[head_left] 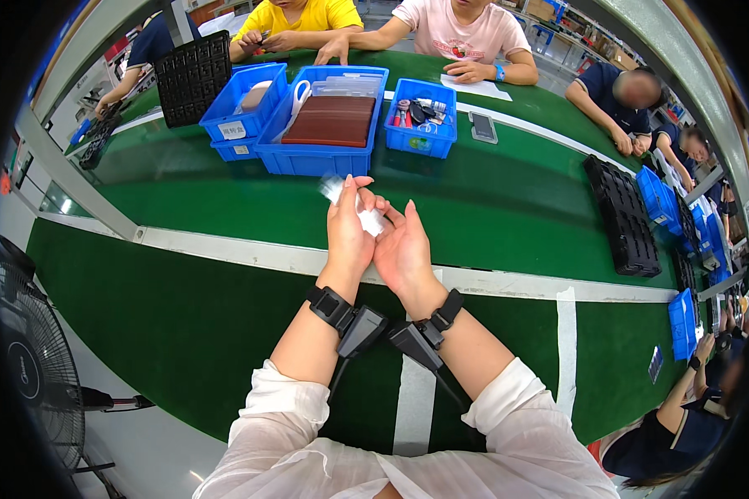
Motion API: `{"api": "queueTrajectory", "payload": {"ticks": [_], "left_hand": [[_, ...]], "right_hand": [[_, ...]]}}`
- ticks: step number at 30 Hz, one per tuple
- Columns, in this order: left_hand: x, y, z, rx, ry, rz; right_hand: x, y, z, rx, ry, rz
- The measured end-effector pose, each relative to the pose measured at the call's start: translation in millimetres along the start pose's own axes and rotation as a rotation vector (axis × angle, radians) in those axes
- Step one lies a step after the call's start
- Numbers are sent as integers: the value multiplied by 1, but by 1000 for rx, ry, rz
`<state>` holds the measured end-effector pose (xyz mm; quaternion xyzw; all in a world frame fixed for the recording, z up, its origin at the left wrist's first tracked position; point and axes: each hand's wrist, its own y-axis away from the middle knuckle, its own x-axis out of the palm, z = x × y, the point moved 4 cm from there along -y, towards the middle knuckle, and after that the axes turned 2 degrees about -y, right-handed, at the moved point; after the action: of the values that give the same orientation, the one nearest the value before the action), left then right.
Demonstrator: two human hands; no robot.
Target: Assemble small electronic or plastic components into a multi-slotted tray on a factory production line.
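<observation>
Over the near side of the green table, my left hand point(351, 226) and my right hand point(403, 248) are held close together, palms turned up. A small, thin white piece point(372, 221), like a tissue or film, lies between them; a motion-blurred white part shows beyond my left fingers. My left hand is closed on this piece. The curled fingers of my right hand lie against it too, while the right thumb stands apart. Some fingertips overlap, so the exact grip is partly hidden. Each wrist wears a black strap with a dark cabled device.
Beyond my hands stand a blue bin point(316, 158) with a brown box, stacked blue bins point(225, 129) and a small-parts bin point(420, 143). A phone point(483, 128) lies nearby. Black trays point(620, 216) are at right, a fan point(33, 366) at left. Several people sit around the table.
</observation>
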<state>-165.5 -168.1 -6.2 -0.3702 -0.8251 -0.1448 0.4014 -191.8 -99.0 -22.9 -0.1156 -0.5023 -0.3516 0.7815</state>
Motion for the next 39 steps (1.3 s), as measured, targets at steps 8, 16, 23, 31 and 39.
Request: {"api": "queueTrajectory", "payload": {"ticks": [8, 16, 23, 31, 39], "left_hand": [[-18, -11, -15, 59, 134, -90], [-24, -11, -19, 49, 181, -123], [-19, -11, -17, 52, 138, -65], [-14, -10, -15, 8, 144, -5], [-14, -9, -15, -4, 110, 15]], "right_hand": [[-6, 2, 3, -14, 329, 41], [-10, 1, 3, -14, 578, 45], [-11, -1, 6, 35, 478, 98], [-10, -2, 11, 183, 404, 140], [-11, -3, 12, 186, 376, 159]]}}
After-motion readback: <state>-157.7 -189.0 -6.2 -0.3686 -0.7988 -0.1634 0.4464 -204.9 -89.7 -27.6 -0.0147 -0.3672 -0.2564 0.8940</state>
